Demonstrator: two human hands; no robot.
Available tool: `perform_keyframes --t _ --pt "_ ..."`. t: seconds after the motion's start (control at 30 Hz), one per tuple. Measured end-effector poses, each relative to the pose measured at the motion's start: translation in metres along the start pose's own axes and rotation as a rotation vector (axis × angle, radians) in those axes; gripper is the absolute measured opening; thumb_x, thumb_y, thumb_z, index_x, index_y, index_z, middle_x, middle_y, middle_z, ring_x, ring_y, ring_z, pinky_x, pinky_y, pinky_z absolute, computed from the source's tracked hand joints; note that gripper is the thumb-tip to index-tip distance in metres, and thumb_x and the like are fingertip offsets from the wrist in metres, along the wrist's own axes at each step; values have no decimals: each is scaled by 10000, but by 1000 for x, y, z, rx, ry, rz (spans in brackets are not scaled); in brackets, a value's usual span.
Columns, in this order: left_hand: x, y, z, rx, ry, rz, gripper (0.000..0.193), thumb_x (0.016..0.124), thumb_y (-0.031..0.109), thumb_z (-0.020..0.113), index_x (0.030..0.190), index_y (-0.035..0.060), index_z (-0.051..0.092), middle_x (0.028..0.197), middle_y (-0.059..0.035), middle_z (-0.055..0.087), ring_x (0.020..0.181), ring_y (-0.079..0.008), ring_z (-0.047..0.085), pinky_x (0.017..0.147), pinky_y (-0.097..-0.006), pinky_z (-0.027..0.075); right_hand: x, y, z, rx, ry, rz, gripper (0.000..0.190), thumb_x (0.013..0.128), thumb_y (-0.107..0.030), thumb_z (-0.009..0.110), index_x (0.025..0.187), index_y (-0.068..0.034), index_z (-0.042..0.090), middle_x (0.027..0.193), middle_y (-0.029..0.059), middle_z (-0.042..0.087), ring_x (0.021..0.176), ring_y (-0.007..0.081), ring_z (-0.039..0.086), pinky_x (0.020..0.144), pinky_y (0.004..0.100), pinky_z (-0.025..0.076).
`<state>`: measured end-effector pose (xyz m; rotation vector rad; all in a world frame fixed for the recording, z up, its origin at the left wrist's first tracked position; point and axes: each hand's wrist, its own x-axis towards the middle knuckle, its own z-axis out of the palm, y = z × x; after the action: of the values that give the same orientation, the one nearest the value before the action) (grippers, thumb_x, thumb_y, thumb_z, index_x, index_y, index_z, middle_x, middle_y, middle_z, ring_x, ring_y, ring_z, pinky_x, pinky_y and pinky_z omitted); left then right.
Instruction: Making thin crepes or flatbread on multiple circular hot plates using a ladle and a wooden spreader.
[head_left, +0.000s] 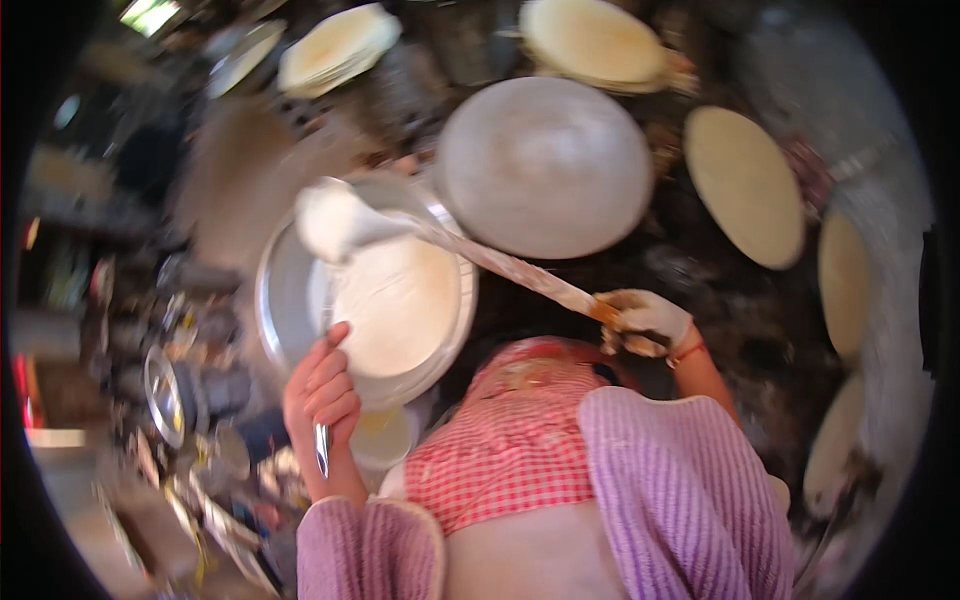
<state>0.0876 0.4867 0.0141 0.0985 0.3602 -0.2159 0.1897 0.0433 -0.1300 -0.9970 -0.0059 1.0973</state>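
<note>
A metal basin (271, 319) in front of me holds pale, thick batter (397, 307). My left hand (322, 390), bare, grips a metal utensil (322, 450) by its handle at the basin's near left rim. The utensil's upper part runs over the batter, and its far end is blurred. My right hand (645, 322), in a whitish glove smeared with batter, holds the end of a long batter-coated handle (510, 270). At its other end a ladle (334, 217), coated in white, hangs over the basin's far left side.
A large round grey griddle (544, 169) lies just beyond the basin. Stacks of thin round flatbreads (589, 37) (337, 49) stand at the back. Single flatbreads (742, 187) lean along the right. A small container (382, 435) sits below the basin; clutter fills the left.
</note>
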Motion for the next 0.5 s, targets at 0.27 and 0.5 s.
perform_keyframes --t 0.27,0.5 --pt "183 -92 27 811 7 -242 345 1036 191 476 1323 0 477 567 70 252 391 -33 258 346 -208 234 -37 -8 7 35 889 -422 522 959 -164 602 1451 -66 456 837 23 636 450 23 460 374 166 344" --pt "281 -226 9 586 191 -309 351 1046 303 474 1265 29 475 662 34 327 478 -67 288 424 -231 279 -54 25 -14 -460 984 -572 445 968 -142 574 1394 -27 525 986 78 673 820 114 638 710 268 536"
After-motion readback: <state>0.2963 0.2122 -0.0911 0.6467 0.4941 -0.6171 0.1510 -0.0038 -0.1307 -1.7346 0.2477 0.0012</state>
